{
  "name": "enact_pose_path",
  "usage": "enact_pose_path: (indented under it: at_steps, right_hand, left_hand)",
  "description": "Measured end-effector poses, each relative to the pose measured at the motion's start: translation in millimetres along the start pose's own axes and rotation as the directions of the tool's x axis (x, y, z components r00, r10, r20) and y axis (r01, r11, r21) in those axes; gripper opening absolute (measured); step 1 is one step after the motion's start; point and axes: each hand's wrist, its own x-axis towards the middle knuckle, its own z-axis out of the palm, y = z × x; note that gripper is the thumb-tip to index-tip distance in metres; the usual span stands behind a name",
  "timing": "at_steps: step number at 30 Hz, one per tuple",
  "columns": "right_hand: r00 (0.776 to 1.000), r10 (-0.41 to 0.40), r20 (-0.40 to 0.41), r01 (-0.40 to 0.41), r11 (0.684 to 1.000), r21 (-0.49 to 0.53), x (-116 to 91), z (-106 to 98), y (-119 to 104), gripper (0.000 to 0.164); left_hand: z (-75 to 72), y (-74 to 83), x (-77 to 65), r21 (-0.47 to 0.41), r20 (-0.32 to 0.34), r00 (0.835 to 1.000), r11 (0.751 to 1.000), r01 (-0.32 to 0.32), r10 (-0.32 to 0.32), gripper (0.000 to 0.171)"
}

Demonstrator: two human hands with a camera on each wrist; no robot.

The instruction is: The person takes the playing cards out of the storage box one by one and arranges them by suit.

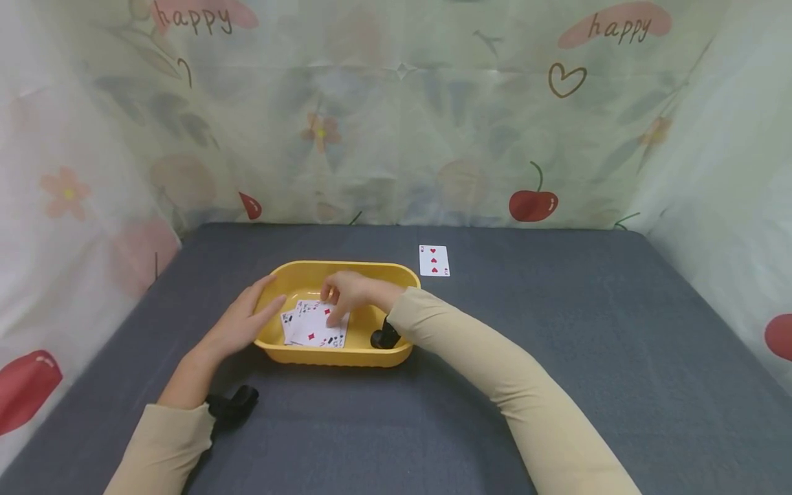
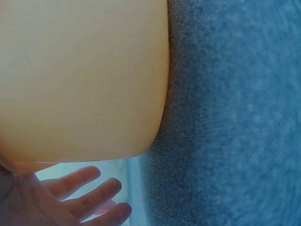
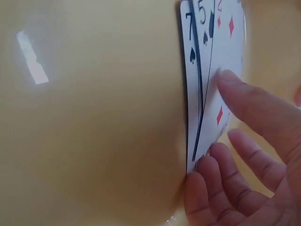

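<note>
In the head view a yellow plastic basin (image 1: 346, 356) stands on the table with a small fanned stack of playing cards (image 1: 306, 324) in its left half. The right wrist view shows the two of diamonds (image 3: 230, 52) on top, over a five of spades (image 3: 203, 28) and a seven of spades (image 3: 190, 61). My right hand (image 1: 348, 295) is bent down over the stack, thumb at the top card's face, other fingertips by its edge. My left hand (image 1: 238, 323) straddles the basin's left end, thumb inside the rim and spread fingers (image 2: 89, 205) outside.
A three of hearts (image 1: 434, 261) lies face up on the dark grey table (image 1: 557, 330), behind the basin's right end. Patterned curtains (image 1: 396, 137) enclose the back and sides. Black wrist devices (image 1: 235, 405) sit under both sleeves.
</note>
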Motion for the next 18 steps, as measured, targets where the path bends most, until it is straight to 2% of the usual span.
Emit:
enact_pose_path:
  at_steps: [5,8,13,18]
  right_hand:
    - [0.999,0.036,0.019,-0.035,0.998,-0.054,0.2,2.1,-0.5,0.042]
    - [0.997,0.067,0.024,-0.066,0.997,-0.05,-0.5,2.5,-0.2,0.043]
    - [0.997,0.066,0.039,-0.066,0.998,-0.012,-2.3,-0.2,0.3,0.042]
    - [0.997,0.024,0.073,-0.031,0.996,0.088,-3.4,-5.7,2.6,0.036]
  left_hand:
    - [0.1,-1.2,0.2,-0.004,0.004,1.0,1.0,-0.001,0.001,0.072]
    - [0.3,-1.9,0.4,-0.005,0.004,1.0,1.0,-0.003,0.003,0.072]
    - [0.6,-1.9,0.7,-0.007,0.002,1.0,1.0,0.0,0.0,0.072]
    - [0.3,-1.1,0.4,-0.01,-0.002,1.0,1.0,-0.001,0.001,0.072]
